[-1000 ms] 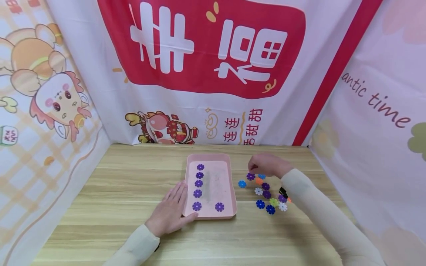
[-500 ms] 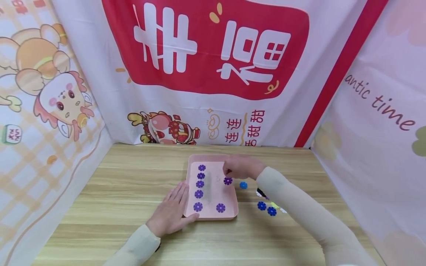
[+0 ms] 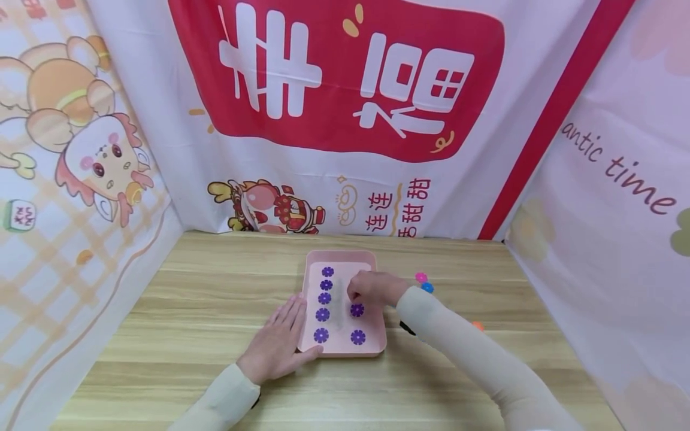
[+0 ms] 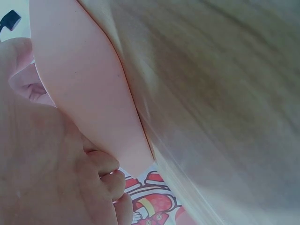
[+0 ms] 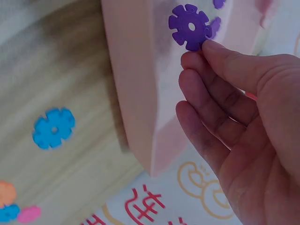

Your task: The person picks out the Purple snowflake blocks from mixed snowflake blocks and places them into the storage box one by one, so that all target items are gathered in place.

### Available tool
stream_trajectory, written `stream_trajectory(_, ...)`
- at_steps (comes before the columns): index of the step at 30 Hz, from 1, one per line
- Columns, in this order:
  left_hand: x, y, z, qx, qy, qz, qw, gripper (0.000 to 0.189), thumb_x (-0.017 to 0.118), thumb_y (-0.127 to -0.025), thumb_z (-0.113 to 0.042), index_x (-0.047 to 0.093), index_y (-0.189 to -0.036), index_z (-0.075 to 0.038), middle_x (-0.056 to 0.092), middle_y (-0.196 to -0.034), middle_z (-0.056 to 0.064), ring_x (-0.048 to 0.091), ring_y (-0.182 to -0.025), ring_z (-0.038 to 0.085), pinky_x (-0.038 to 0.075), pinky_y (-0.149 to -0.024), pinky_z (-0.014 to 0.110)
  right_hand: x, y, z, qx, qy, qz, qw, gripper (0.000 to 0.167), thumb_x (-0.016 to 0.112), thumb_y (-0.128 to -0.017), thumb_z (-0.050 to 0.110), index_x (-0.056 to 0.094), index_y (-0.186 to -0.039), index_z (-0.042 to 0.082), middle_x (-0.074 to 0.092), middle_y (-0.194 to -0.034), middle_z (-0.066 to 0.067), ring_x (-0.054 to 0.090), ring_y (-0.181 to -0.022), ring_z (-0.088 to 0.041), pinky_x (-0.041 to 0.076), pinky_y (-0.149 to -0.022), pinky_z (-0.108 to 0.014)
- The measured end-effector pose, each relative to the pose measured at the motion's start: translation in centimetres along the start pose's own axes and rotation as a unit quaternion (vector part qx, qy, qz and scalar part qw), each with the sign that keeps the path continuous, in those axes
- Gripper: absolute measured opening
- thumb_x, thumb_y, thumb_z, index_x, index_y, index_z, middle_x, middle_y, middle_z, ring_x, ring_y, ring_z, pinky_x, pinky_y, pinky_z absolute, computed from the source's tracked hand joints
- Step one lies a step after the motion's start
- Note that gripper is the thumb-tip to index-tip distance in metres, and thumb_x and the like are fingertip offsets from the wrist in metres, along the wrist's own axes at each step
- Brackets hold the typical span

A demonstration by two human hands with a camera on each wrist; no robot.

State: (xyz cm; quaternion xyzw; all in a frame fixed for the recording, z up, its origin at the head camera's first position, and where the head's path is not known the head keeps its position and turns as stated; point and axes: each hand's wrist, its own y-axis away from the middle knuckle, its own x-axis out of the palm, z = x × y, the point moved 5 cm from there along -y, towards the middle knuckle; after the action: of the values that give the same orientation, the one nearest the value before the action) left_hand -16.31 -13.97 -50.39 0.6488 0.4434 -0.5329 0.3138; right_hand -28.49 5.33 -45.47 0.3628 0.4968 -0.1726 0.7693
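In the head view, the left hand [image 3: 277, 344], fingers straight, touches the pink tray [image 3: 345, 353]; the right hand [image 3: 376, 288] pinches a purple flower [image 3: 357, 310] over it. In the left wrist view, the left hand is against the tray's side. In the right wrist view, a blue flower [image 5: 62, 133] lies on the bench [image 5: 75, 70].

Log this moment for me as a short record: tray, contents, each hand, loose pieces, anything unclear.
Tray: pink tray, on the wooden table
Contents: left column of five purple pieces; one near-right purple piece
Left hand: left hand rests against the tray's left side
Right hand: right hand pinches a purple disc over the tray's right half
Loose pieces: blue piece, pink piece, orange piece, right of tray
Unclear: whether the sleeve hides more
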Motion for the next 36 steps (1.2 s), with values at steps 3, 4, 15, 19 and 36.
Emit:
stream_trajectory(3, 0.2, 0.0, 0.0, 0.002, -0.008, -0.002, 1.0, 0.103, 0.056, -0.098, -0.069, 0.03, -0.163, 0.007, 0.026, -0.173, 0.025, 0.027, -0.161, 0.042, 0.027, -0.132, 0.057, 0.9, -0.3, -0.2, 0.0, -0.02, 0.0, 0.9998, 0.022, 0.064, -0.106, 0.015, 0.077, -0.089, 0.011, 0.072, -0.086, -0.001, 0.056, -0.073, -0.007, 0.048, -0.07, -0.02)
stream_trajectory(4, 0.1, 0.0, 0.0, 0.001, -0.006, 0.002, 1.0, 0.102, 0.056, -0.099, -0.068, 0.03, -0.162, 0.007, 0.026, -0.173, 0.025, 0.026, -0.162, 0.042, 0.026, -0.132, 0.057, 1.1, -0.4, -0.2, -0.003, -0.02, -0.003, 0.9998, 0.022, 0.064, -0.106, 0.015, 0.077, -0.089, 0.012, 0.073, -0.087, -0.001, 0.056, -0.073, -0.007, 0.048, -0.07, -0.02)
stream_trajectory(15, -0.3, 0.1, -0.6, -0.006, 0.0, 0.023, 0.9997, 0.101, 0.054, -0.1, -0.067, 0.027, -0.163, 0.007, 0.023, -0.174, 0.025, 0.023, -0.163, 0.042, 0.024, -0.133, 0.057, 1.9, -0.6, -0.6, -0.005, 0.02, -0.019, 0.9996, 0.021, 0.069, -0.104, 0.018, 0.078, -0.085, 0.02, 0.074, -0.084, 0.007, 0.061, -0.07, -0.003, 0.054, -0.07, -0.017)
stream_trajectory(19, -0.7, 0.2, -0.8, -0.005, 0.006, 0.021, 0.9998, 0.101, 0.057, -0.099, -0.065, 0.029, -0.162, 0.009, 0.023, -0.173, 0.027, 0.025, -0.162, 0.044, 0.026, -0.132, 0.058, 1.9, -0.6, -0.8, -0.007, 0.018, -0.017, 0.9997, 0.017, 0.07, -0.103, 0.019, 0.081, -0.089, 0.021, 0.077, -0.089, 0.007, 0.066, -0.073, -0.004, 0.058, -0.074, -0.018)
stream_trajectory(36, -0.8, -0.1, -1.0, -0.007, -0.008, 0.035, 0.9993, 0.101, 0.053, -0.101, -0.067, 0.026, -0.163, 0.008, 0.021, -0.174, 0.026, 0.022, -0.163, 0.043, 0.024, -0.133, 0.057, -3.5, 6.0, -3.0, -0.053, 0.022, -0.098, 0.9935, 0.021, 0.079, -0.095, 0.01, 0.08, -0.115, 0.014, 0.08, -0.11, -0.002, 0.072, -0.097, -0.012, 0.063, -0.091, -0.029)
